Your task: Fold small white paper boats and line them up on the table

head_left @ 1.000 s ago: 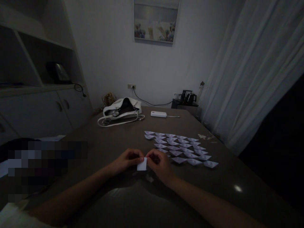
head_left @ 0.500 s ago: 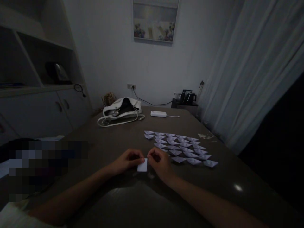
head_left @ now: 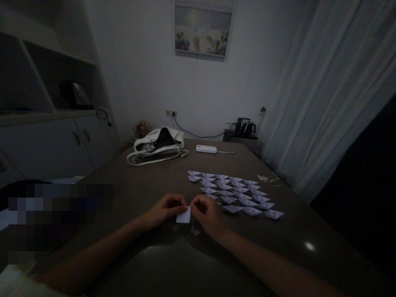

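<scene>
"So, in the head view, what is being gripped?"

"A paper (head_left: 183, 217), pinched near its top edge by the left hand (head_left: 160, 212) and held between both hands."

"And by the right hand (head_left: 210, 216)?"

"Its thumb and finger are held close at the paper's upper right corner; whether that is pinched cannot be told."

"What is set around the grip?"

"Boats (head_left: 228, 199) are ranged just beyond and rightward; farther ahead on the table (head_left: 154, 258), a bag (head_left: 177, 135) is seen leftward, a power bank (head_left: 206, 149) slightly rightward."
</scene>
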Demonstrator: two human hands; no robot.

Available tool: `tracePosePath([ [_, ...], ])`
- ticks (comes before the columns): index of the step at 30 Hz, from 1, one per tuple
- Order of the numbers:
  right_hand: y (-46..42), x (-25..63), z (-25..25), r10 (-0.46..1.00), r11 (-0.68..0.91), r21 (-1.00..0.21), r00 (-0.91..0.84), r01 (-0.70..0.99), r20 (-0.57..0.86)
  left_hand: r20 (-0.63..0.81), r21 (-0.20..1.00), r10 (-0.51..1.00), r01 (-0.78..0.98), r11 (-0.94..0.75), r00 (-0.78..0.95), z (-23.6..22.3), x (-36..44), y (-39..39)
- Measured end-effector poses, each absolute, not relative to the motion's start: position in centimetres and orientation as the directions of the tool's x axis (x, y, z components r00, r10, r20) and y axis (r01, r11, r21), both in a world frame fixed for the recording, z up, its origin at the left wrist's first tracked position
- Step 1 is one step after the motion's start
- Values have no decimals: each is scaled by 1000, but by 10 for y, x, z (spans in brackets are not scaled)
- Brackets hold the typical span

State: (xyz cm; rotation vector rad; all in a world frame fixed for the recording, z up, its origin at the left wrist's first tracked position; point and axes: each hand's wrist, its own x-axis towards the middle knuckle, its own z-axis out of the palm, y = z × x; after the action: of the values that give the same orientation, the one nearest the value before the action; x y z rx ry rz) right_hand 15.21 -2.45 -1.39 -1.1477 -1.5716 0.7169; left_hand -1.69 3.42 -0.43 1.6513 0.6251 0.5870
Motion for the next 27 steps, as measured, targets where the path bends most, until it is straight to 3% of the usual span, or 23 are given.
tracePosePath([
  [27,-26,152,-10,926,373,-873,-65,314,372,45,984,692,87,-155,720,-5,-15,36],
])
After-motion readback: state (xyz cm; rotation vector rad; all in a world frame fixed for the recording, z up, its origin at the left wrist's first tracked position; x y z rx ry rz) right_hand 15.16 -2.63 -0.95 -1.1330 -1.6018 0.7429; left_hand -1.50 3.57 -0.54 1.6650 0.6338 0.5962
